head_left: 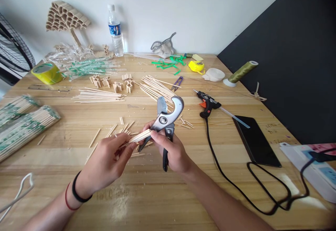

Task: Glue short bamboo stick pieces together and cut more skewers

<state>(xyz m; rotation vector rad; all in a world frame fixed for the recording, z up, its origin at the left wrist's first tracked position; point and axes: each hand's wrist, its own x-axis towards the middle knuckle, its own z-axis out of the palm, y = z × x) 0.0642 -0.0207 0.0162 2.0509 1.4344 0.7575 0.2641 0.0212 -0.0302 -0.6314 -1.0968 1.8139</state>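
Note:
A small bundle of wooden sticks (140, 136) is pinched in my left hand (110, 157), its cut ends pointing right. My right hand (174, 150) grips a pipe cutter (170, 115) with a silver hooked jaw and black handles; its blade stands apart from the hook. My right thumb touches the right ends of the sticks. Short cut sticks (110, 131) lie on the table behind and below my left hand. Several small cut pieces (186, 121) lie right of the cutter. Longer sticks (157, 87) are spread out farther back.
On the right lie a glue gun (208, 103) with a looping cord and a black phone-like slab (257, 140). Packed stick bundles (28, 126) and yellow tape (47, 73) are at left. A water bottle (115, 31) and a stick-built tree model (67, 17) stand by the wall.

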